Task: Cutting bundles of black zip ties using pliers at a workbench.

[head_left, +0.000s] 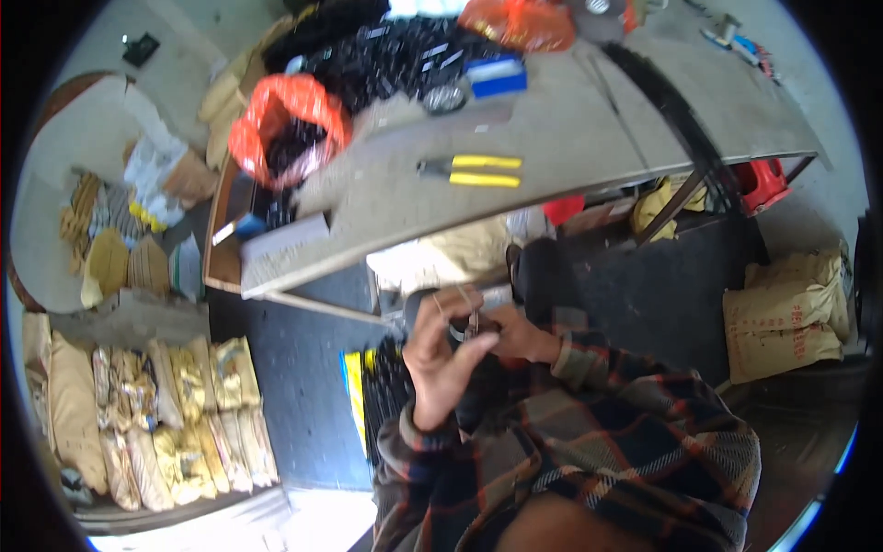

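Small dark part (467,328) held by my left grip (436,357) and right grip (520,334), both narrowed around it; yellow-handled pliers (474,178) lie farther away, on counter (377,198).

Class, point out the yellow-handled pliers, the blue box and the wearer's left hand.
Yellow-handled pliers (478,161): head view, on the upper handle.
Blue box (498,81): head view, on its near side.
Left hand (436,357): head view, mid-hand.
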Motion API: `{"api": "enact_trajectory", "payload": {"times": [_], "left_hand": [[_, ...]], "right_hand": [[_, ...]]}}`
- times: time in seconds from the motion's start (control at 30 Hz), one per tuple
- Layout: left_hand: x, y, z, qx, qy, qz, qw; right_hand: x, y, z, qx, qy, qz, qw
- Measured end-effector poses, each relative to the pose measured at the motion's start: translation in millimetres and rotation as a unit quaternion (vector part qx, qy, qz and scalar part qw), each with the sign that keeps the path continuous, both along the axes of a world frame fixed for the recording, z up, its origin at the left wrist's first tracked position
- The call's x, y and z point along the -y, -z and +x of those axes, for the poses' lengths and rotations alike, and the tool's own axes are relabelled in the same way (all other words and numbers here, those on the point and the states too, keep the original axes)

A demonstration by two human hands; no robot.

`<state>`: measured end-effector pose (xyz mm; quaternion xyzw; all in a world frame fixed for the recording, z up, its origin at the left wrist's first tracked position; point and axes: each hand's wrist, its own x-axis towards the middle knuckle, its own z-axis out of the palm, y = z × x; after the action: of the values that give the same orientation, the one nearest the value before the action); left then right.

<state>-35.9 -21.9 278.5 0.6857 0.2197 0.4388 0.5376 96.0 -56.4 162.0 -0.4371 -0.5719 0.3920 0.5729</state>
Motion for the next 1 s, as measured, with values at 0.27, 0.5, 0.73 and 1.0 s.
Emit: {"api": "enact_trajectory", "payload": {"times": [0.27,0.5,0.73,1.0], "left_hand": [[-16,14,-7,-0.005,-0.082,0.069,0.994],[-23,23,3,0.099,-0.233,-0.041,0.967],[-67,30,-31,0.217,0.105,-0.261,0.935],[-76,51,-31,0.299,0.021,-0.277,0.913]], "right_hand": [[-24,-55,-7,-0.218,-0.030,0.057,0.974],[-53,-80,-1,-0.160,-0.047,0.025,0.986],[-113,-112,29,0.079,-0.349,0.000,0.934],[-342,-99,-22,0.368,-0.067,0.110,0.921]]}}
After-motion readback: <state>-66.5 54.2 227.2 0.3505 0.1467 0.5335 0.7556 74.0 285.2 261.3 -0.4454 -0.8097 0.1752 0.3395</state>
